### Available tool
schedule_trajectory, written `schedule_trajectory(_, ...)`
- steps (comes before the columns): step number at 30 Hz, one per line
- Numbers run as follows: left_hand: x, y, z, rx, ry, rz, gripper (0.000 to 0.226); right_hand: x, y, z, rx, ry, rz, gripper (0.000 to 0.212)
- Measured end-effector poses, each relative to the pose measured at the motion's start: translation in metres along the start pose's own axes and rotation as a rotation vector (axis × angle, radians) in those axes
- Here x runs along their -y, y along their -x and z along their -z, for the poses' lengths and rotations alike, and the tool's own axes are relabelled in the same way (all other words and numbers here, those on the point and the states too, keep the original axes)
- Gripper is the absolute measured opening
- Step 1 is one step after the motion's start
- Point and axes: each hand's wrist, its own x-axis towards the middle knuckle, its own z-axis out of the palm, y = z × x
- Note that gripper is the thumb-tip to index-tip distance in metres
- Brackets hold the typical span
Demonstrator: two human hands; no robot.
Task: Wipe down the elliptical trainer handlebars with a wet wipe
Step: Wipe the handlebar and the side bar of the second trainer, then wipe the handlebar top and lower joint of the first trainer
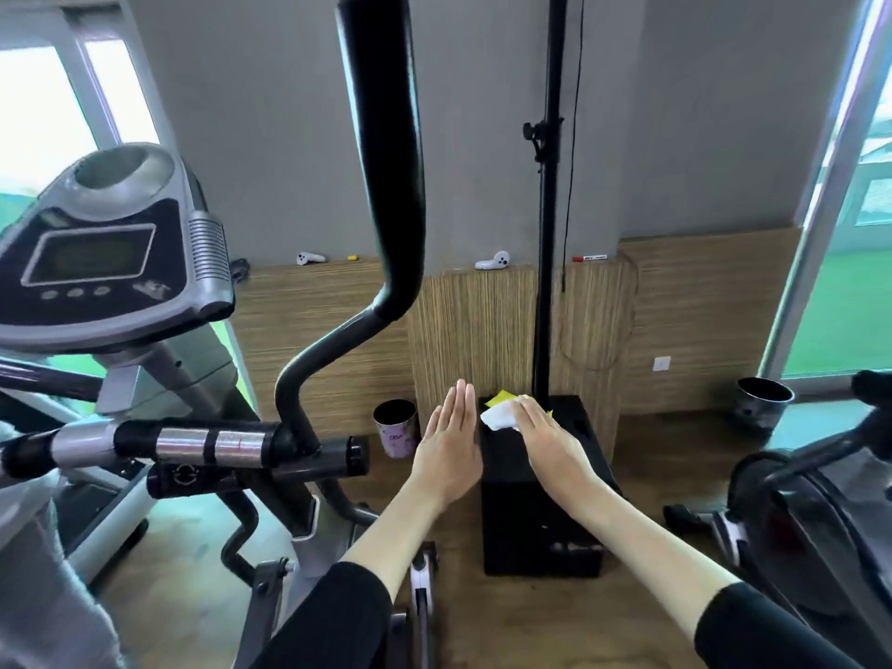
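The elliptical trainer's tall black foam handlebar (386, 152) rises in the middle, left of both hands. Its short fixed handlebar (212, 444), chrome and black, runs across at the lower left. My right hand (550, 439) reaches over a black box (536, 519) and pinches a white wet wipe (497, 417) above a yellow packet (502, 397) on the box top. My left hand (451, 451) is held flat with straight fingers beside the box, holding nothing.
The grey console (106, 253) with its screen sits at upper left. A black stand pole (548, 234) rises from behind the box. A purple cup (397, 427) stands on the floor by the wall, a metal bin (762, 403) at right, another machine (811, 504) at lower right.
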Motion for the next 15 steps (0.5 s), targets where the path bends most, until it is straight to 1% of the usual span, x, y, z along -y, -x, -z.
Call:
schedule_trajectory(3,-0.019,-0.007,0.008,-0.006,-0.004,-0.008,0.077,-0.01,0.001,0.019,0.018,-0.022,-0.012,0.065)
schedule_trajectory(6,-0.034,-0.011,0.012,-0.035,0.008,-0.03,0.075,-0.025,0.001,0.035,-0.023,-0.042,-0.036,0.067)
schedule_trajectory(10,-0.058,-0.023,0.017,-0.082,-0.008,-0.025,0.068,-0.045,-0.004,0.054,-0.079,-0.026,0.019,0.061)
schedule_trajectory(13,-0.076,-0.032,0.02,-0.096,-0.011,-0.018,0.068,-0.059,-0.007,0.066,-0.108,0.014,0.049,0.073)
schedule_trajectory(15,-0.089,-0.037,0.021,-0.115,-0.029,-0.011,0.068,-0.072,-0.007,0.067,-0.133,0.022,0.091,0.076)
